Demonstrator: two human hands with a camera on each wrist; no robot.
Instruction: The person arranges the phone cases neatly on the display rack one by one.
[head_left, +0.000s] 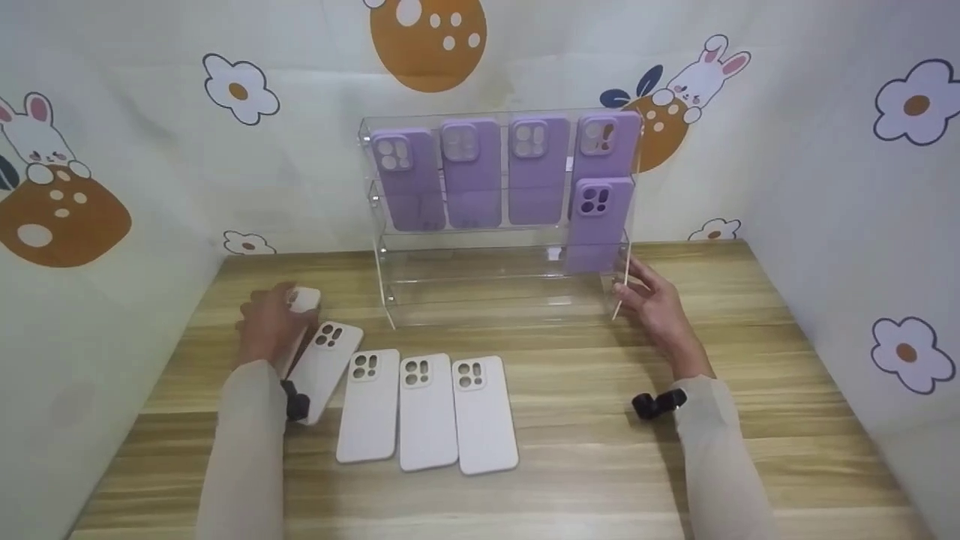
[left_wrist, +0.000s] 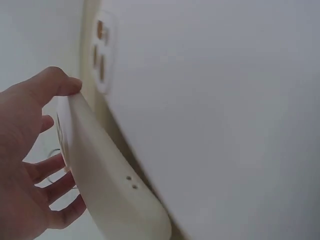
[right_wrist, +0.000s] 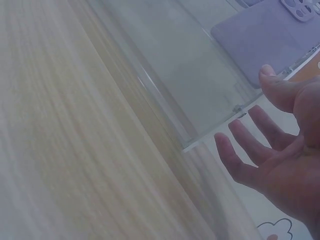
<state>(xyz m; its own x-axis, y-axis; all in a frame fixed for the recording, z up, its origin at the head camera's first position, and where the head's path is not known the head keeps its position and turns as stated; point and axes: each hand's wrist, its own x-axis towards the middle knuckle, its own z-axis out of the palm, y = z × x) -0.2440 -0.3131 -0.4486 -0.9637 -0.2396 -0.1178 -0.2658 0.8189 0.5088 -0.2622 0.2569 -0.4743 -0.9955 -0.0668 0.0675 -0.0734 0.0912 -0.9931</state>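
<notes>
My left hand [head_left: 271,322] grips a white phone case [head_left: 304,300] at the left of the table. Thumb and fingers lie on opposite sides of that case [left_wrist: 105,170], which is tipped on edge in the left wrist view. Beside it a second white phone case [head_left: 322,375] lies slanted. My right hand [head_left: 660,311] is at the right side panel of a clear tiered stand [head_left: 465,289], fingers relaxed and spread. In the right wrist view its thumb [right_wrist: 270,75] overlaps the panel edge; whether it touches cannot be told. A purple phone case [head_left: 600,232] leans on the second tier.
Several purple phone cases [head_left: 536,176] stand along the top tier. Three white phone cases [head_left: 427,420] lie in a row on the wooden table [head_left: 585,465] before the stand. Patterned cloth walls [head_left: 817,187] enclose the back and sides.
</notes>
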